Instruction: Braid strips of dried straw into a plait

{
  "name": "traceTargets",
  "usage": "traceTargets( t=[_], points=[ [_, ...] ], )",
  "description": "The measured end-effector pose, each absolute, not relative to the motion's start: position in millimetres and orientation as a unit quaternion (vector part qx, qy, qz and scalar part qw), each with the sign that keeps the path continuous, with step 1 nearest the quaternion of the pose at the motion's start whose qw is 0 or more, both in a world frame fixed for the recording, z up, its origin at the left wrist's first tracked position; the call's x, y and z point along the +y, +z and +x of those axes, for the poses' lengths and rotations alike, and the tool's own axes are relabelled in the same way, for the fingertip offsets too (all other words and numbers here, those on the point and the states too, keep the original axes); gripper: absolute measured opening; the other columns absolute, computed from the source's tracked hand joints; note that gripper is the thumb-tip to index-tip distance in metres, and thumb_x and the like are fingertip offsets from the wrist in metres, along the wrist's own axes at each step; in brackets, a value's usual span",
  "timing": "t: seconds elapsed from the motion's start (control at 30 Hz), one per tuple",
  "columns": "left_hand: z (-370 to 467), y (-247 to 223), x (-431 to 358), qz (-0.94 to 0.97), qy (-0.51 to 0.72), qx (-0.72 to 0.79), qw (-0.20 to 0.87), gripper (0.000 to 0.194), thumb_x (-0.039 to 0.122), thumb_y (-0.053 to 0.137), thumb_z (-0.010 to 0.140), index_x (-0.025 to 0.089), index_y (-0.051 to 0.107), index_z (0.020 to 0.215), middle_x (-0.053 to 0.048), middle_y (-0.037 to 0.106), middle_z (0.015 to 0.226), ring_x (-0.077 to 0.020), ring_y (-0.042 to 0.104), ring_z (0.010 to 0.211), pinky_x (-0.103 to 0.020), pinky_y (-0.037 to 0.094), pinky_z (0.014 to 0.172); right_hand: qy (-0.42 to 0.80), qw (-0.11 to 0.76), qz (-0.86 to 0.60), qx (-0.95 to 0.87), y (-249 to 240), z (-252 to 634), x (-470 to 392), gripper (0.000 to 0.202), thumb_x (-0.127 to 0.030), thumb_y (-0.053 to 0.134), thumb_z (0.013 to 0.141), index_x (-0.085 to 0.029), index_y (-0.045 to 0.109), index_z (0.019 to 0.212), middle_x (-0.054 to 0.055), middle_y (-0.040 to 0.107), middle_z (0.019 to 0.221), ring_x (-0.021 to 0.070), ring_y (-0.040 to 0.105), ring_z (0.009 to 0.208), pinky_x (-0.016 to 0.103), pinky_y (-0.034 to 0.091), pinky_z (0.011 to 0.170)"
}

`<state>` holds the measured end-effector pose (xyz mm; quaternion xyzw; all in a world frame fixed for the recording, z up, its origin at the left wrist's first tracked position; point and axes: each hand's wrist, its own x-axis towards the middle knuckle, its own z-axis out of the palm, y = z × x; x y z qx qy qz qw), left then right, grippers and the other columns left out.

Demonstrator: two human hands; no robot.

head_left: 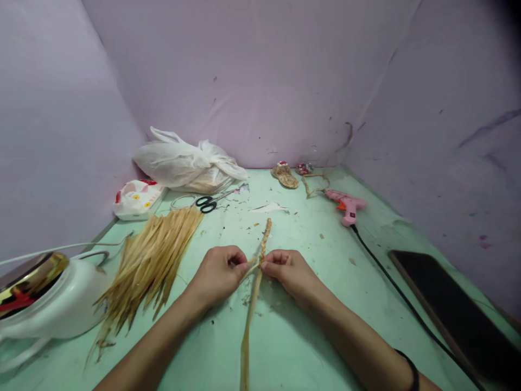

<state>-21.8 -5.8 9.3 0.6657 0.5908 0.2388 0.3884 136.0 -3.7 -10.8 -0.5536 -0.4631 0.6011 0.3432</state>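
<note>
A short braid (266, 237) of dried straw-coloured fibre lies in front of me, its finished tip pointing away. My left hand (222, 271) pinches a loose strip (251, 265) that comes off the braid's left side. Thumb and fingers of my right hand (288, 270) are closed on the braid at its lower end. One long flat strand (249, 331) runs from there toward me, past the near edge of the view. What sits right between the fingertips is partly hidden.
At left are a bundle of dried strips (158, 255), a white appliance (69, 298), scissors (208, 203), a tissue pack (140, 198) and a plastic bag (187, 163). A small woven slipper (285, 175) stands at the back. Right: a pink glue gun (345, 205), its cord (391, 288) and a dark phone-like slab (451, 309).
</note>
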Motion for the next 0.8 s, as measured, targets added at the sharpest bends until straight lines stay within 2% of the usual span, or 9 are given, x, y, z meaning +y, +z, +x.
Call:
traceTargets(
  t=[0.13, 0.3, 0.43, 0.53, 0.67, 0.8],
  points=[
    [-20, 13, -3, 0.629, 0.254, 0.568, 0.467, 0.018, 0.030, 0.055, 0.064, 0.013, 0.059, 0.058, 0.003, 0.048, 0.050, -0.0091, 0.039, 0.049, -0.021, 0.030, 0.049, 0.599, 0.344, -0.552, -0.468, -13, 136, -3, 0.009, -0.016, 0.054, 0.060, -0.015, 0.052, 0.051, -0.005, 0.043, 0.042, 0.0061, 0.031, 0.040, 0.021, 0.021, 0.042],
    [-18, 13, -2, 0.551, 0.270, 0.589, 0.526, 0.027, 0.037, 0.056, 0.065, 0.012, 0.063, 0.063, 0.003, 0.049, 0.046, -0.0059, 0.028, 0.040, -0.020, 0.021, 0.041, 0.597, 0.347, -0.550, -0.470, -15, 136, -3, 0.009, -0.015, 0.054, 0.060, -0.015, 0.053, 0.051, -0.005, 0.044, 0.042, 0.0059, 0.032, 0.040, 0.021, 0.021, 0.042],
    [-15, 10, -2, 0.565, 0.253, 0.566, 0.545, 0.025, 0.033, 0.059, 0.062, 0.011, 0.063, 0.052, 0.003, 0.046, 0.043, -0.0063, 0.031, 0.043, -0.020, 0.025, 0.044, 0.593, 0.352, -0.549, -0.472, -16, 135, -2, 0.011, -0.015, 0.054, 0.059, -0.015, 0.050, 0.049, -0.005, 0.043, 0.042, 0.0056, 0.031, 0.040, 0.021, 0.021, 0.042],
    [-13, 9, -1, 0.567, 0.261, 0.575, 0.529, 0.021, 0.031, 0.062, 0.057, 0.010, 0.064, 0.053, 0.003, 0.047, 0.043, -0.0069, 0.033, 0.045, -0.021, 0.027, 0.047, 0.592, 0.358, -0.547, -0.470, -15, 135, -3, 0.012, -0.014, 0.052, 0.060, -0.015, 0.050, 0.049, -0.005, 0.044, 0.042, 0.0053, 0.031, 0.040, 0.021, 0.021, 0.042],
    [-9, 9, 2, 0.567, 0.270, 0.595, 0.502, 0.019, 0.029, 0.063, 0.053, 0.010, 0.063, 0.053, 0.004, 0.045, 0.043, -0.0069, 0.034, 0.045, -0.021, 0.027, 0.046, 0.593, 0.364, -0.547, -0.467, -14, 135, -4, 0.011, -0.012, 0.052, 0.060, -0.015, 0.050, 0.049, -0.005, 0.046, 0.042, 0.0049, 0.032, 0.039, 0.020, 0.023, 0.041],
    [-7, 12, 1, 0.524, 0.255, 0.612, 0.534, 0.013, 0.024, 0.062, 0.050, 0.012, 0.058, 0.049, 0.006, 0.043, 0.038, -0.0049, 0.031, 0.039, -0.019, 0.025, 0.041, 0.595, 0.364, -0.544, -0.466, -15, 132, -5, 0.011, -0.010, 0.052, 0.059, -0.015, 0.052, 0.049, -0.004, 0.050, 0.042, 0.0052, 0.035, 0.039, 0.019, 0.025, 0.041]
  ],
)
